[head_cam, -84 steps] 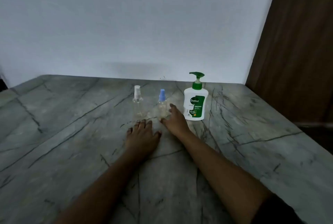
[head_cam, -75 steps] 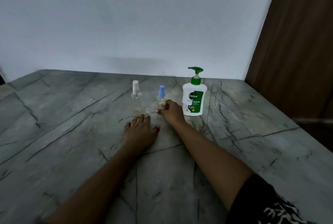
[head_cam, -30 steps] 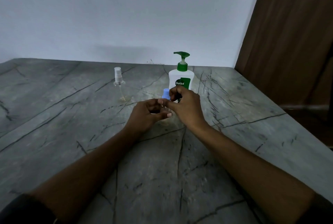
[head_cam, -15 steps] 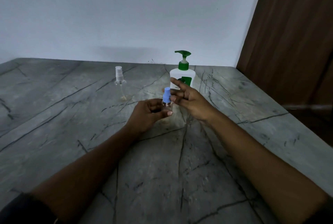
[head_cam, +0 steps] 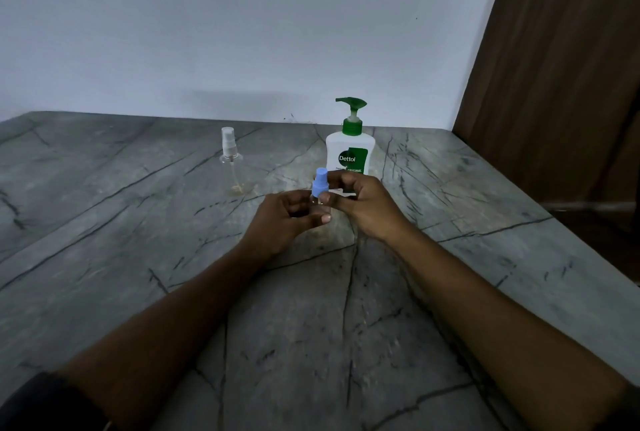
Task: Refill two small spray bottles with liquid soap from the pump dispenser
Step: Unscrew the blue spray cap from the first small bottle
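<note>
My left grip (head_cam: pixel 284 219) and right grip (head_cam: pixel 367 209) are bare, forearms bare too; a dark left sleeve (head_cam: pixel 41 403) and dark right sleeve (head_cam: pixel 632 413) show at the lower corners.

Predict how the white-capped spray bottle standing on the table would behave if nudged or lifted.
The white-capped spray bottle looks nearly empty, with only a trace at its base, so it is probably very light. Tall and slim on the smooth table, it would likely tip easily when nudged.
</note>
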Demonstrator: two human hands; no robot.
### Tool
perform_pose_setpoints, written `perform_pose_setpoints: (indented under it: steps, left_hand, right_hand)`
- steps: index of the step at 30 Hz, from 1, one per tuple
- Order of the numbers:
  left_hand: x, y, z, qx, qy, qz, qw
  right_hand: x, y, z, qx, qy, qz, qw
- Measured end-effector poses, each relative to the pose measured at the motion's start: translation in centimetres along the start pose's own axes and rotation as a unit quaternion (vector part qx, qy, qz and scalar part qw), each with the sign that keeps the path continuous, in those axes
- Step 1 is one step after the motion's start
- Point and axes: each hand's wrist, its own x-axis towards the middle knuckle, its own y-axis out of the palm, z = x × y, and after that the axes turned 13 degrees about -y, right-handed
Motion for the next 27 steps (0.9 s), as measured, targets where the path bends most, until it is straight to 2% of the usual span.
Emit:
perform_pose_setpoints:
  steps: [2,4,5,8,10,16,18,22,24,27]
  left_hand:
    - [0.0,0.0,0.0,-0.005,-0.005,0.001,1.000]
    - [-0.1,0.0,-0.1,0.012,-0.003,0.003,1.000]
    - [-0.1,0.0,-0.1,0.019,-0.003,0.004,1.000]
    - [0.0,0.0,-0.2,0.015,-0.005,0.003,1.000]
    - [0.0,0.1,-0.1,0.008,-0.008,0.002,1.000]
    - [0.0,0.1,0.0,-0.005,-0.014,0.000,1.000]
    - [0.0,0.1,0.0,-0.006,-0.020,0.003,1.000]
    - [0.1,0.1,0.0,0.009,-0.020,0.011,1.000]
    - [0.1,0.1,0.0,0.007,-0.013,0.006,1.000]
    - [0.1,0.1,0.0,0.000,-0.010,0.002,1.000]
  right_hand:
    - [0.0,-0.7,0.0,0.045,0.015,0.057,0.997]
    - [-0.2,-0.8,0.1,0.034,0.037,0.082,0.995]
    - [-0.2,-0.6,0.1,0.015,0.035,0.060,0.997]
    - [-0.4,0.6,0.4,-0.053,0.008,-0.091,0.994]
    - [-0.2,1.2,0.5,-0.085,-0.011,-0.135,0.987]
    - [-0.2,0.9,0.3,-0.066,-0.029,-0.111,0.991]
    - [-0.2,0.6,0.1,-0.025,-0.034,-0.066,0.997]
    - [0.0,0.3,0.3,0.080,0.017,0.028,0.996]
    - [0.0,0.3,0.3,0.050,0.028,0.002,0.998]
    - [-0.3,0.4,0.4,-0.025,0.014,-0.084,0.996]
